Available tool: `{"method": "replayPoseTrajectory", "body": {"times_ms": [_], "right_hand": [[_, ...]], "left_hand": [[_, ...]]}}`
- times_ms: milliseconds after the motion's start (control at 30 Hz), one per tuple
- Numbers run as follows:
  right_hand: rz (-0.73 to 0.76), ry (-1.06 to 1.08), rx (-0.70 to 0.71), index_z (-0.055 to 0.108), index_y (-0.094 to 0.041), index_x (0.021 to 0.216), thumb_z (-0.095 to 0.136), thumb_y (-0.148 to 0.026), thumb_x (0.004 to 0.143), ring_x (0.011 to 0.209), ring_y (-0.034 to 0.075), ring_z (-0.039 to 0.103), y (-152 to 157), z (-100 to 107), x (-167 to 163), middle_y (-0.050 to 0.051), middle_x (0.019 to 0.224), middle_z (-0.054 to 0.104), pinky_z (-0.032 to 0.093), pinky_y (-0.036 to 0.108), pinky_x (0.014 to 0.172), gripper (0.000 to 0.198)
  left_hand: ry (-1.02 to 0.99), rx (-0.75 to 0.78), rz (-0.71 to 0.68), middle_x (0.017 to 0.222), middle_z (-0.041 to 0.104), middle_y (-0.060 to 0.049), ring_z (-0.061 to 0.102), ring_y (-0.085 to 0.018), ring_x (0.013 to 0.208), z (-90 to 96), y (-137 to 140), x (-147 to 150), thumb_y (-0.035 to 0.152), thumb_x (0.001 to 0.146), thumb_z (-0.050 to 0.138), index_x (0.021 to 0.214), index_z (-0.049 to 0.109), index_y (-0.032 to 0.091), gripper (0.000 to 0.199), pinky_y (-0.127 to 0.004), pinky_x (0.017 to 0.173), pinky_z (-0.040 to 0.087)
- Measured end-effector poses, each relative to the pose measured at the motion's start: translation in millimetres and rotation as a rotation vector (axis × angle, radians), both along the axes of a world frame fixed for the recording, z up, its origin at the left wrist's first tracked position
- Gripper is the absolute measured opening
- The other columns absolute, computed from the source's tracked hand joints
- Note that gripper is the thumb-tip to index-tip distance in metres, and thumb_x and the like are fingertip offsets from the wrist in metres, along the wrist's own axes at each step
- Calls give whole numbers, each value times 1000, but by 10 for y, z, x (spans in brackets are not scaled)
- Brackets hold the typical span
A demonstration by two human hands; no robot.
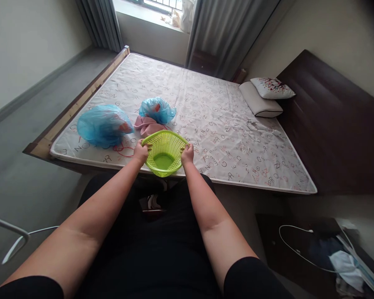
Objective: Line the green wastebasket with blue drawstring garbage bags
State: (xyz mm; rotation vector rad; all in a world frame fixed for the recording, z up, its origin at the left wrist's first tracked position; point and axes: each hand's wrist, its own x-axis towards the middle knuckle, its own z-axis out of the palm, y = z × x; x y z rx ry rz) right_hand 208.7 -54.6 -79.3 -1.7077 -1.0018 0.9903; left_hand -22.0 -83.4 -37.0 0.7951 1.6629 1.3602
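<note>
A lime-green plastic basket (163, 160) with lattice walls and a solid bottom is tilted toward me at the near edge of the mattress. Nothing lies inside it. My left hand (141, 152) grips its left rim, fingers curled over the edge. On the opposite rim, my right hand (187, 154) is closed in the same way. Just beyond the basket lies a bunched pink cloth (148, 125). A small blue plastic bag (156, 109) rests behind the cloth, and a larger blue plastic bag (103, 125) sits to the left. Both bags hold something reddish, only partly visible.
The mattress (205, 120) with printed letters lies on a wooden bed frame (77, 99). A pillow (272, 88) and a beige cushion (258, 99) are near the dark headboard (327, 120). A nightstand (268, 232) with a white cable stands at lower right.
</note>
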Motion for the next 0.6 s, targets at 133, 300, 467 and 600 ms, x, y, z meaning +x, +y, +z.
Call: {"method": "replayPoseTrajectory", "body": {"times_ms": [133,300,467,600], "right_hand": [[-24,13,1,51,-26,109,34,-36,114,81,18,70,29,-28,4,3,95,69,52,28,73,20],[-37,4,-16,51,-26,108,33,-38,114,76,19,68,62,-64,10,2,89,68,52,29,70,22],[-23,-15,-26,52,-27,112,31,-42,114,81,19,70,53,-67,-6,3,94,69,53,29,74,26],[7,-39,-30,54,-26,119,30,-44,113,90,22,73,-17,32,-28,7,104,73,55,33,81,31]], "left_hand": [[-35,-27,26,86,71,-4,71,-18,77,2,14,4,1,87,60,100,57,21,24,-28,72,58],[-76,-25,41,85,69,-2,69,-16,74,-84,59,-7,3,88,58,101,55,21,23,-27,72,56],[-91,-14,35,84,70,-2,67,-16,71,-159,76,-18,4,89,59,105,57,21,24,-30,75,55],[-97,7,34,91,70,-4,67,-17,79,-106,34,8,5,91,61,107,58,20,22,-29,78,54]]}}
